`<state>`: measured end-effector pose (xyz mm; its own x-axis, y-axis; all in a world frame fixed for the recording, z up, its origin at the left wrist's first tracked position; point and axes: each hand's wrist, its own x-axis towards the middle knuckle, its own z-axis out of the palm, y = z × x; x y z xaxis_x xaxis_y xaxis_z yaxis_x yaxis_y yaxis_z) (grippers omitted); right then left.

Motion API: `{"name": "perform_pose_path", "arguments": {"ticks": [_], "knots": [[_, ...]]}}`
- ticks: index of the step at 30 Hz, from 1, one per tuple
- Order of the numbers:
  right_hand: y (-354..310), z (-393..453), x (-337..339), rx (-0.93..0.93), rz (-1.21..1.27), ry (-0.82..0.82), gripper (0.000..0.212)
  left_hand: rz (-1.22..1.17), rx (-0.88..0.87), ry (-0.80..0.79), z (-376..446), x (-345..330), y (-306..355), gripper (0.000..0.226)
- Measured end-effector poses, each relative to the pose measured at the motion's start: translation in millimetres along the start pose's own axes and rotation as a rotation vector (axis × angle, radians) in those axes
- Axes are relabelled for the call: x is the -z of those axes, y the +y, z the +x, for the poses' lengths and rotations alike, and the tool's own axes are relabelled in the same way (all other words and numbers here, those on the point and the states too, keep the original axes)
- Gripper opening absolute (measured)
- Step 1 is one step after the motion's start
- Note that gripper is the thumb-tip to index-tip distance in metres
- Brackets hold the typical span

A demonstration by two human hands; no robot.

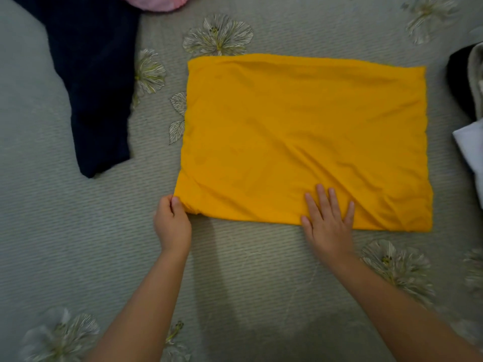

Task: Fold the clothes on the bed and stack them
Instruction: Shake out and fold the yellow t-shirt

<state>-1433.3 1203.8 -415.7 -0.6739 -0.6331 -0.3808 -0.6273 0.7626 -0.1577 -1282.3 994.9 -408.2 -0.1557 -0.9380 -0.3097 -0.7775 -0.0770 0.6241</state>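
Yellow garment [300, 142], folded into a broad rectangle, lay flat at the centre of the bed cover [248, 270], with shallow diagonal creases running across its near half. The left hand [172, 223] gripped the garment's near left corner, the thumb and curled fingers pinching the bunched edge of the cloth. The right hand [328, 218] rested palm down on the near edge of the garment, right of the midline, with its fingers straight and slightly spread over the fabric. Both bare forearms entered from the bottom of the view.

Grey-green ribbed fabric printed with pale flowers formed the bed cover beneath the garment. A dark navy garment [91, 74] lay unfolded well to the left, apart from the yellow one. A pink item [154, 1] was partly visible at the top edge, touching the navy cloth. At the right edge, a black and beige item [467, 82] and a white cloth [470, 145] were cut off by the frame.
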Motion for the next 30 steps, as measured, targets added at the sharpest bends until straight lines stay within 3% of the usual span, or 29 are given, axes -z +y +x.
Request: {"name": "perform_pose_path", "arguments": {"ticks": [3,10,12,14,17,20,22,24,27,30], "knots": [[-1,0,2,-0.027,0.008,-0.012,0.073,0.115,0.008,-0.016,10,8,-9,0.021],[1,0,1,0.032,-0.023,0.008,0.082,0.529,-0.15,-0.035,20,7,-16,0.022],[6,0,13,0.077,0.038,-0.002,0.074,0.564,-0.142,-0.04,17,5,-13,0.027],[17,-4,25,0.109,0.084,0.151,0.055,0.551,-0.159,-0.024,14,7,-7,0.032],[54,-15,43,-0.021,0.069,0.391,0.041,0.497,-0.379,0.016,3,6,11,0.037],[85,-21,55,-0.322,0.155,0.41,0.045,0.488,-0.728,-0.084,-23,-12,28,0.041],[103,-17,57,-0.553,0.228,0.382,0.049,0.503,-0.845,-0.196,-38,-31,38,0.038],[119,-11,55,-0.705,0.309,0.353,0.041,0.544,-0.857,-0.283,-46,-49,43,0.039],[137,-3,47,-0.759,0.515,0.28,0.036,0.609,-0.644,-0.392,-47,-63,36,0.053],[150,-1,47,-0.809,0.594,0.307,0.028,0.662,-0.629,-0.414,-49,-61,26,0.079]]}}
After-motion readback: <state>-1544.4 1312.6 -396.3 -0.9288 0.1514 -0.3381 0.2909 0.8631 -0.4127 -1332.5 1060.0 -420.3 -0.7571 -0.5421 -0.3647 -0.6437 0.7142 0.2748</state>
